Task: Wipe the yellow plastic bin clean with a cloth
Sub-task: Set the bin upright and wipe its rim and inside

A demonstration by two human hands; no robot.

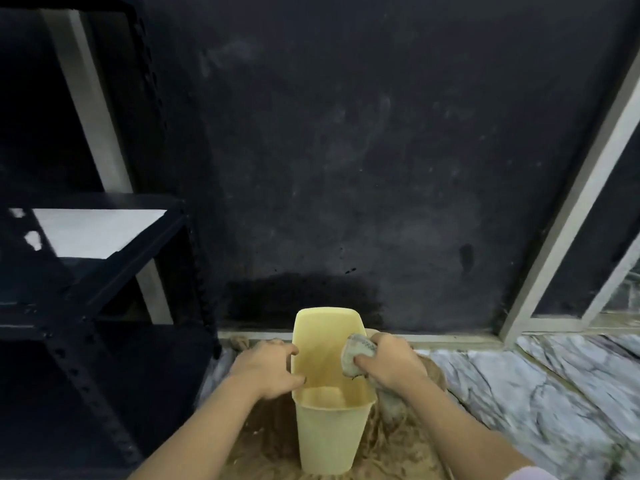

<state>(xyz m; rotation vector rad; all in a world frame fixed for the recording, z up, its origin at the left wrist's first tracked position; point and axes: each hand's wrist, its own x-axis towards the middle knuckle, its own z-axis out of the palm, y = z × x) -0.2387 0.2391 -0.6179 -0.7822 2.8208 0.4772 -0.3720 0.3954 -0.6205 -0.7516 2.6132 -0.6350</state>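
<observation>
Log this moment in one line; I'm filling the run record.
left hand steadies yellow bin rim | right hand grips cloth inside bin

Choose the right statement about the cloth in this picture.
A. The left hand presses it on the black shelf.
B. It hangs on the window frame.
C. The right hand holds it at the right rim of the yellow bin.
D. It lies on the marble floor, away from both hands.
C: the right hand grips the cloth against the right rim of the yellow bin, while the left hand steadies the left rim.
</observation>
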